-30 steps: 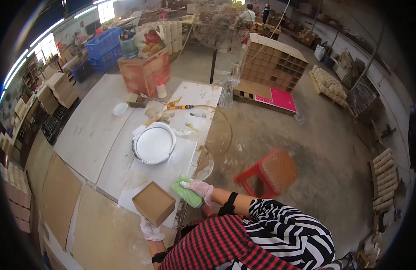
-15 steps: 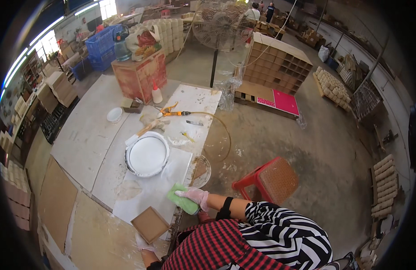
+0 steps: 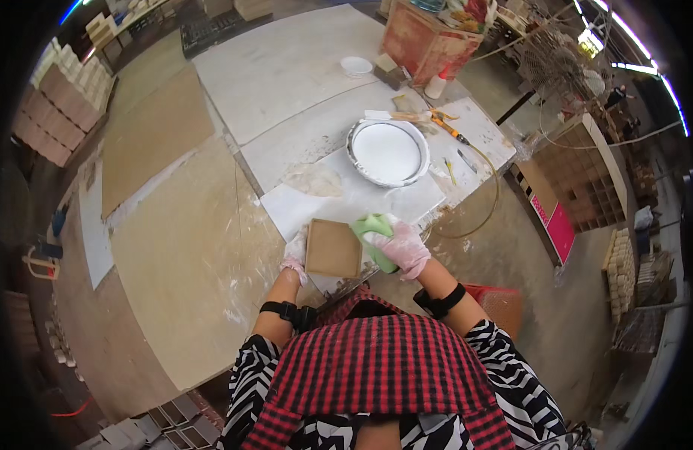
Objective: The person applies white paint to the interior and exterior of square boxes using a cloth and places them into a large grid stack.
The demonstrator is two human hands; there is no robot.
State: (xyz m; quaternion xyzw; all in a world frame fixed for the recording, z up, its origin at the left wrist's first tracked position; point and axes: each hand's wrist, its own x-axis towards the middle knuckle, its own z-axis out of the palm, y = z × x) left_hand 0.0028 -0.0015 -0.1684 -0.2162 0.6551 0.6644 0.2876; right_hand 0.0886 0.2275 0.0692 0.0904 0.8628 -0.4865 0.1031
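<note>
A shallow square brown tray, with a low rim, is held upright by its left side in my gloved left hand. Beside the tray's right edge, my gloved right hand grips a soft, folded green cloth. The cloth is very close to the rim; whether it touches cannot be made out. Just beyond both hands lies a white sheet with a round pan of white liquid on it. A wide brush with a pale head lies behind the pan.
An orange air gun with a hose, a red-capped bottle and a small white bowl lie farther back on the worktable. A red stool stands at right. Stacked boards rise at far left.
The view has swung, so the table now fills more of the left and middle. The tray and the green cloth have come close together, side by side before me.
</note>
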